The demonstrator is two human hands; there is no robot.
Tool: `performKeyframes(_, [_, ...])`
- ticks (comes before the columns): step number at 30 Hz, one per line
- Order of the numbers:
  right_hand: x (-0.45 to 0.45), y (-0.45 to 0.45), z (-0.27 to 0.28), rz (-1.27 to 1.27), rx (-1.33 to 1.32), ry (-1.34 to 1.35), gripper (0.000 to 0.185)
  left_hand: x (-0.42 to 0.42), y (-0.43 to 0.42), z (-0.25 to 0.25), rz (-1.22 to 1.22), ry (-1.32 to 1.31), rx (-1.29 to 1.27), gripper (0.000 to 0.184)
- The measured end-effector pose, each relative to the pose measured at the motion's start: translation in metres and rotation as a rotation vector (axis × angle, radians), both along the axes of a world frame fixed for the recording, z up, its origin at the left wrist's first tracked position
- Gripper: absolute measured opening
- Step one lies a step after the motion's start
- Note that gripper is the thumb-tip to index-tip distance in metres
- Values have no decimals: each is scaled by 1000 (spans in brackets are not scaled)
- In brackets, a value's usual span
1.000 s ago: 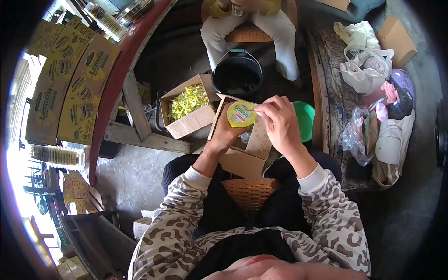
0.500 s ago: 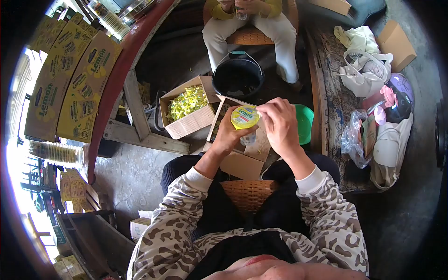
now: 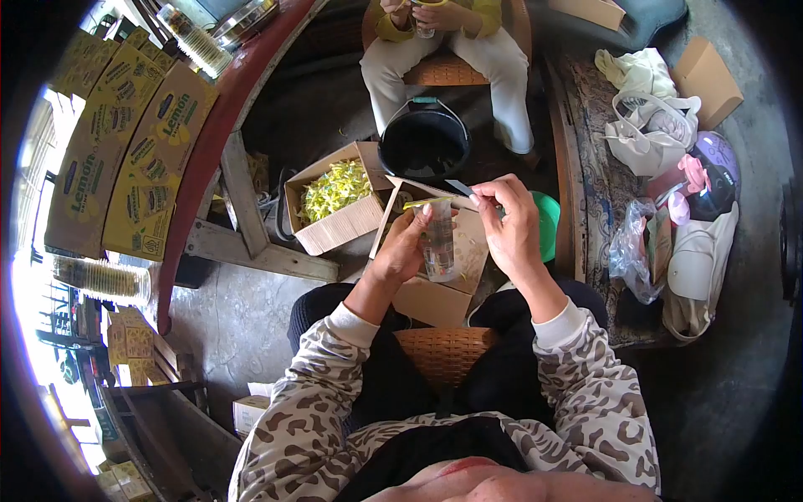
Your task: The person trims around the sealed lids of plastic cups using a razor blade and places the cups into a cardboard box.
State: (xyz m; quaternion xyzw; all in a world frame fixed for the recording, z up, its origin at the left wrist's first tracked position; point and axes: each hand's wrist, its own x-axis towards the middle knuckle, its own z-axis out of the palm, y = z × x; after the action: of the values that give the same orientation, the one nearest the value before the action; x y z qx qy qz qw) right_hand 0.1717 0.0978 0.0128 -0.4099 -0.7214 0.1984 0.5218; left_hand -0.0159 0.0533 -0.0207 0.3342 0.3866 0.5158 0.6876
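Above an open carton, we are gripping a clear cup in our left hand and pinching a thin blade near its yellow rim in our right hand, seemingly working there, needing steadiness.

blade 1 | bucket 1 | green basin 1 | wicker seats 2

Cup turned side-on, lid edge-on, blade revealed
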Motion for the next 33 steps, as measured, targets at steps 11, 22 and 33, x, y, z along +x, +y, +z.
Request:
performKeyframes(11, [0, -2, 3, 23, -22, 16, 12, -5, -1, -2, -64, -92, 7, 60])
performKeyframes(22, [1, -2, 2, 41, -37, 23, 12, 3, 4, 1, 78, 166, 156, 55])
performKeyframes(33, [-1, -9, 7, 94, 84, -195, 14, 1, 3, 10, 164, 784, 373, 67])
